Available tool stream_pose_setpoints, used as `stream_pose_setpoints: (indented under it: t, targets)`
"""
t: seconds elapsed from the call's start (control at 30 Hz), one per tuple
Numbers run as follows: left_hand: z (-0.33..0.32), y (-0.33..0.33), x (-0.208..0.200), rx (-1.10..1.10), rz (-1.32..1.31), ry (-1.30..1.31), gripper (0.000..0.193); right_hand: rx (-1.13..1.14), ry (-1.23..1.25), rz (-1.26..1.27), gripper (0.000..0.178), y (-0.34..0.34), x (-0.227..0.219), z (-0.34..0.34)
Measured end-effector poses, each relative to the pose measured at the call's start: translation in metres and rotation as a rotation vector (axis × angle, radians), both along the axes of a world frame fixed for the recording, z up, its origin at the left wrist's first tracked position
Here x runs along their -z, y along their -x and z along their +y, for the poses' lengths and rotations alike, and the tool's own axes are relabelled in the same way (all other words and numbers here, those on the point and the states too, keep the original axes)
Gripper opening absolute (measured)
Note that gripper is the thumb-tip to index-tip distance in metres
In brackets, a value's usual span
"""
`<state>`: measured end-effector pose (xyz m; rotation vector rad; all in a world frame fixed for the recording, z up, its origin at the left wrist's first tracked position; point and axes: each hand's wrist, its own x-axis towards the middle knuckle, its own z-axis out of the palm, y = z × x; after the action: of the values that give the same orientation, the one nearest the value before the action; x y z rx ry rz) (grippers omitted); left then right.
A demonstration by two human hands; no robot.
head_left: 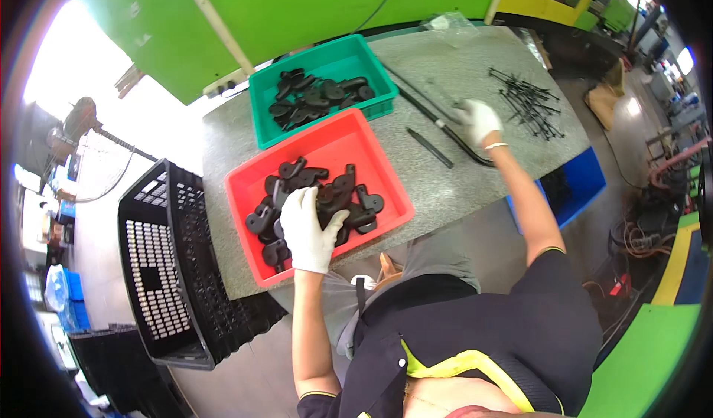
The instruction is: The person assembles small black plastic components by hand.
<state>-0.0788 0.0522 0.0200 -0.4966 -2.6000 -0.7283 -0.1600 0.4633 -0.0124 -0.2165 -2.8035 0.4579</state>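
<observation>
My left hand (308, 232), in a white glove, reaches into a red bin (386, 158) of black knobbed plastic parts (368, 199). Its thumb is spread from the fingers, which touch the pile; the fingertips are partly hidden among the parts. My right hand (479, 122), also gloved, is over the table's right half, slightly blurred, fingers closed at the end of a thin dark rod. What exactly they grip I cannot make out. Just beneath it lies a long black bent bar (438, 122). A short black pen-like tool (429, 147) rests nearer me.
A green bin (260, 117) of similar black parts stands behind the red one. Several long black screw-like pins (531, 106) lie at the table's right. A blue bin (583, 195) sits below the right edge. Black crates (167, 269) stand at left; a clear plastic bag (451, 26) lies behind.
</observation>
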Motion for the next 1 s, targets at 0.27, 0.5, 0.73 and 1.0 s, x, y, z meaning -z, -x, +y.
stream_pose_setpoints:
  t: [0.27,0.5,0.73,1.0]
  targets:
    - [-0.005,-0.008,0.012,-0.041,0.137,-0.082,0.046,0.467,-0.396,-0.485,0.022,0.004,-0.009,0.087]
    - [-0.003,-0.013,0.022,-0.101,0.137,-0.075,0.036,-0.344,0.014,-0.042,0.031,0.084,-0.040,-0.081]
    - [0.001,-0.013,0.024,-0.126,0.120,-0.119,0.033,-0.590,-0.096,-0.016,0.023,0.186,-0.002,-0.233]
    - [-0.002,-0.015,0.024,-0.144,0.099,-0.124,0.035,-0.355,-0.457,-0.180,0.026,0.207,0.001,-0.302]
